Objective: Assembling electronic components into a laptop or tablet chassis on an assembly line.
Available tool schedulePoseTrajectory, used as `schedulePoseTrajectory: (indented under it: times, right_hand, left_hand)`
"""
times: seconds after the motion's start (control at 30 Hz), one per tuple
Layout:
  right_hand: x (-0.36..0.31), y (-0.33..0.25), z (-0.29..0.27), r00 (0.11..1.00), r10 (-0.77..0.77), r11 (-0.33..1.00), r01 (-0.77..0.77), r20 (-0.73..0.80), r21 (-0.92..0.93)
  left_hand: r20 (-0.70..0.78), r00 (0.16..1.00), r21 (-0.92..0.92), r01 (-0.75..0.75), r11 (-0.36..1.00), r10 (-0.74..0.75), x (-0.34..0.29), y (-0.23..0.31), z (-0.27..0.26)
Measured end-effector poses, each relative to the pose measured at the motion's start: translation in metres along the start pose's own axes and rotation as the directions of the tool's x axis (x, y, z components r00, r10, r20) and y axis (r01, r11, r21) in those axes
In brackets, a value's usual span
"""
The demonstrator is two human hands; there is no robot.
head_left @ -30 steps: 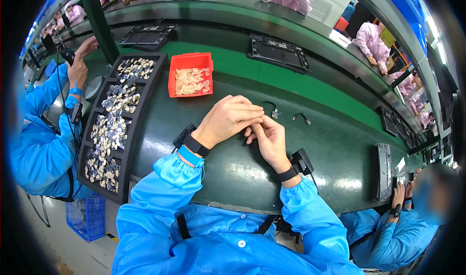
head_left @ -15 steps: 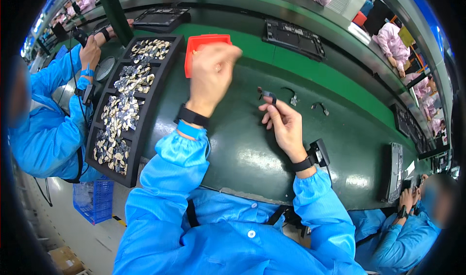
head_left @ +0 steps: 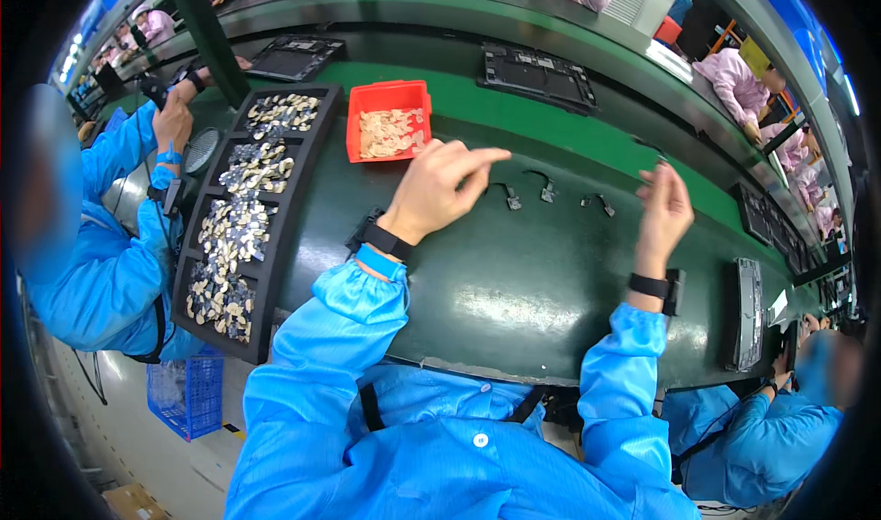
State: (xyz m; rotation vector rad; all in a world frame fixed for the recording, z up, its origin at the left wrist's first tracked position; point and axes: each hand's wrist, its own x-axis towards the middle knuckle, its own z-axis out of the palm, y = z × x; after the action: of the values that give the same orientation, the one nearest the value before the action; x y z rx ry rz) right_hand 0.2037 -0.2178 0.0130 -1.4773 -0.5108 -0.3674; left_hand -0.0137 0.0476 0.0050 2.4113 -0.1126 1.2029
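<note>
My left hand (head_left: 439, 192) is over the bench just right of the red bin (head_left: 352, 134). Its index finger and thumb stretch to the right, a little apart, and nothing shows between them. Beneath and beyond those fingertips lies a short dark cable with a small connector (head_left: 514, 203). Two similar cables lie farther right, a middle one (head_left: 549, 193) and a right one (head_left: 607, 209). My right hand (head_left: 668, 210) is raised near the green strip, fingertips pinched at a thin dark strip (head_left: 650, 147); its exact kind is too small to make out.
Cream flat pieces (head_left: 390, 133) fill the bin. A black compartment tray (head_left: 262, 323) of small cream-and-dark parts stands left. Black laptop-like casings sit on the line, one at the back (head_left: 537, 73), another at right (head_left: 749, 313). Co-workers sit at left (head_left: 110, 245) and right (head_left: 780, 437).
My left hand has moved from above the bin to its right side, uncovering the bin. My right hand has swung right and away; the cable near its fingers now lies on the bench.
</note>
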Motion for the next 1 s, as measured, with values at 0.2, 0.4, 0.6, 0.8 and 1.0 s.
schedulePoseTrajectory:
  times: [0.2,0.4,0.6,0.8,1.0]
  right_hand:
    - [0.017,0.096,-0.135,0.996,0.072,0.488,-0.088,-0.06,-0.868]
    - [0.032,0.077,-0.139,0.958,0.246,0.395,-0.237,-0.146,-0.888]
    - [0.024,0.086,-0.154,0.982,0.112,0.63,-0.19,-0.154,-0.753]
    - [0.024,0.086,-0.145,0.991,0.084,0.733,-0.13,-0.101,-0.668]
    - [0.02,0.062,-0.135,0.942,0.3,0.665,-0.318,-0.148,-0.676]
  left_hand:
    - [0.199,0.954,0.058,0.217,0.974,-0.225,-0.005,0.021,-0.036]
    - [-0.056,0.635,0.814,0.476,0.333,-0.77,-0.059,-0.036,-0.154]
    - [0.073,0.426,0.681,0.639,0.357,-0.902,-0.043,-0.045,-0.154]
    - [-0.15,0.833,0.772,0.435,0.464,-0.532,-0.103,-0.115,-0.188]
    - [-0.155,0.666,0.701,0.594,0.394,-0.729,-0.084,-0.094,-0.191]
